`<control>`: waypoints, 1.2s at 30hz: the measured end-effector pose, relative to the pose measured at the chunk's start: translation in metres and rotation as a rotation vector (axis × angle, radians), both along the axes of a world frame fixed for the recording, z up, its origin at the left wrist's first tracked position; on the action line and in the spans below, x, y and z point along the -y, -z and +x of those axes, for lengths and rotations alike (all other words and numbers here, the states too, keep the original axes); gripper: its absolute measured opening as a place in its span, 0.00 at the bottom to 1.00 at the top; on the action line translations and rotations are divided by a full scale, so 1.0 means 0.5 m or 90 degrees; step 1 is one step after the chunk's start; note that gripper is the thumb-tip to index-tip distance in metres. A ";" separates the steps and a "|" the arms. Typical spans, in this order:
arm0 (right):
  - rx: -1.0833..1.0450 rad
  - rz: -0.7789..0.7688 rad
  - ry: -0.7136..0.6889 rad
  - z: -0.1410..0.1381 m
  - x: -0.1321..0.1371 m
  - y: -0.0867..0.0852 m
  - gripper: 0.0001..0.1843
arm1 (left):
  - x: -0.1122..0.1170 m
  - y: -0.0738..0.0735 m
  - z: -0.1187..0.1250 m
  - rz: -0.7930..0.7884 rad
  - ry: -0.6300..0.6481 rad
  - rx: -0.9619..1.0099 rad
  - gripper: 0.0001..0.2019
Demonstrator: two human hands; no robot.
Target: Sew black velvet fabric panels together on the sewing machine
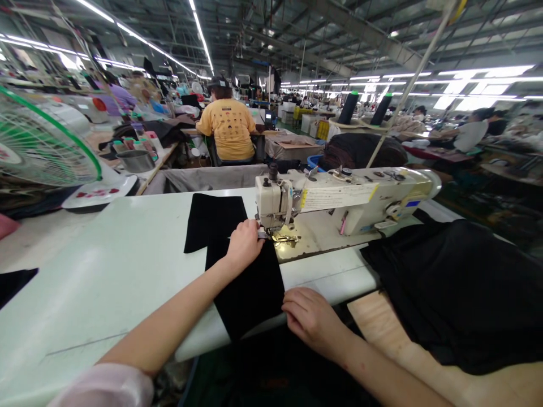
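Note:
A long strip of black fabric [237, 265] lies across the pale green sewing table [106, 271], running under the presser foot of a cream sewing machine [335, 200]. My left hand [244, 244] rests on the fabric just left of the needle, fingers curled down and pressing on the cloth. At the table's front edge my right hand [309, 319] holds the fabric's near right edge, fingers bent over it.
A heap of black cloth [453, 288] lies on a wooden board at the right. A green-rimmed fan [42, 141] stands at the far left. Ahead, a person in a yellow shirt [227, 127] sits at another station. Two thread cones [348, 107] stand behind the machine.

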State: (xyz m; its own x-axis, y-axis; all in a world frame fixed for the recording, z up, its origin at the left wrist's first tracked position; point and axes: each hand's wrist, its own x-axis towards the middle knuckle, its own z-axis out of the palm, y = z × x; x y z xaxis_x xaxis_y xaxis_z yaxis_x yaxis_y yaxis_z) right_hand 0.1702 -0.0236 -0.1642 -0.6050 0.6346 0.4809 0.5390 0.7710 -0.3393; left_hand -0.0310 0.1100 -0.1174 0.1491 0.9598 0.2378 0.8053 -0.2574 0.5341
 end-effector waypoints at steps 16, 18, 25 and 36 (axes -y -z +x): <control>0.009 -0.023 0.006 -0.008 -0.067 -0.010 0.11 | 0.190 0.052 -0.042 0.140 0.460 -0.197 0.14; 0.016 -0.015 0.011 -0.009 -0.087 -0.012 0.14 | 0.165 0.047 -0.044 0.147 0.457 -0.193 0.14; 0.110 0.014 0.080 -0.025 -0.159 -0.026 0.12 | 0.075 0.051 -0.057 0.170 0.445 -0.183 0.14; 0.117 0.018 0.156 -0.064 -0.237 -0.022 0.12 | -0.042 0.042 -0.084 0.156 0.403 -0.174 0.15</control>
